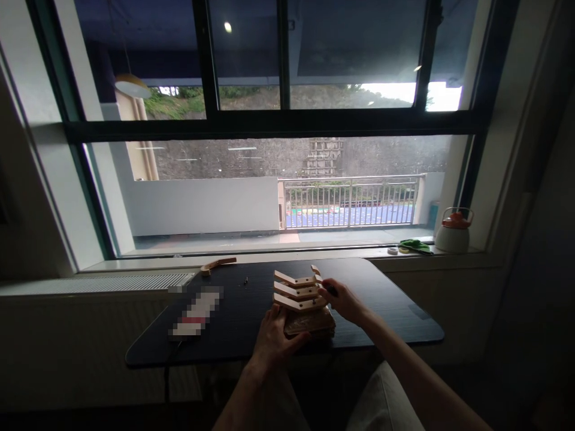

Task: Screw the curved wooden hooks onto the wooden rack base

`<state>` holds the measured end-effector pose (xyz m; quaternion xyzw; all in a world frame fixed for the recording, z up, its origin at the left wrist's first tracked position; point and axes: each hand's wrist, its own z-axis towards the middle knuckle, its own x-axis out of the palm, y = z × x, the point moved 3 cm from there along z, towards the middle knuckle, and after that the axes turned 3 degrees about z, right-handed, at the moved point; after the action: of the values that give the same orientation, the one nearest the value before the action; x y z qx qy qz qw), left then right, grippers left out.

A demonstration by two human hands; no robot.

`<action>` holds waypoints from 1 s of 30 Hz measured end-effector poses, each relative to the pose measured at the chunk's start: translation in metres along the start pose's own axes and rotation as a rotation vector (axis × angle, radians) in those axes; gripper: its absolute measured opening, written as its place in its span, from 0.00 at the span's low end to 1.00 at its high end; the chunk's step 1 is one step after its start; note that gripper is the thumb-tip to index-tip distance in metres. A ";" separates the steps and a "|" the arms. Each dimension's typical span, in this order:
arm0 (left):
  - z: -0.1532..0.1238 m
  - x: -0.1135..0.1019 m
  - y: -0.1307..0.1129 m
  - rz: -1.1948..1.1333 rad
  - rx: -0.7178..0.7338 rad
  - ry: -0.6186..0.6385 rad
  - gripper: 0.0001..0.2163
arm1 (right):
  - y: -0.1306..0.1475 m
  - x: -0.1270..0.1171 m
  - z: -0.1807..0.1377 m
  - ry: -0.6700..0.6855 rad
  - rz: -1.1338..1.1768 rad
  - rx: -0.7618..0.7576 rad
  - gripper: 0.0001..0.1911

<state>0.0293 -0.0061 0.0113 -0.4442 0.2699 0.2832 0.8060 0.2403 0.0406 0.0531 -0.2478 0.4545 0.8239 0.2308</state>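
Observation:
Several pale, angled wooden slats (294, 291) with dark round spots, perhaps screws or holes, lie side by side near the middle of the dark table. They rest at or on a brown block (309, 323), which looks wrapped or layered. My left hand (272, 335) grips the block's left side, thumb along its front edge and fingertips by the nearest slat. At the slats' right ends, my right hand (344, 301) is closed around a small dark object (330, 289), mostly hidden by the fingers; its kind I cannot make out. A small curved wooden piece (315, 271) sticks up behind.
On the dark table (381, 311), a bent wooden piece (218, 265) lies at the back left, near a tiny dark item (245, 280). A pixelated object (197, 312) lies left. The windowsill holds a green cloth (415, 246) and a white jug (453, 234) with an orange lid.

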 end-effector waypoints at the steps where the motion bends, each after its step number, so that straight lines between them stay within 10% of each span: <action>1: 0.000 0.000 0.000 0.003 0.000 0.001 0.31 | 0.002 0.000 -0.001 0.003 0.000 -0.009 0.20; 30: -0.001 0.004 -0.001 -0.016 -0.004 -0.008 0.30 | 0.015 0.006 -0.017 -0.114 -0.119 0.068 0.23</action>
<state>0.0329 -0.0065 0.0084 -0.4468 0.2626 0.2788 0.8085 0.2301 0.0192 0.0515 -0.2191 0.4527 0.8057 0.3130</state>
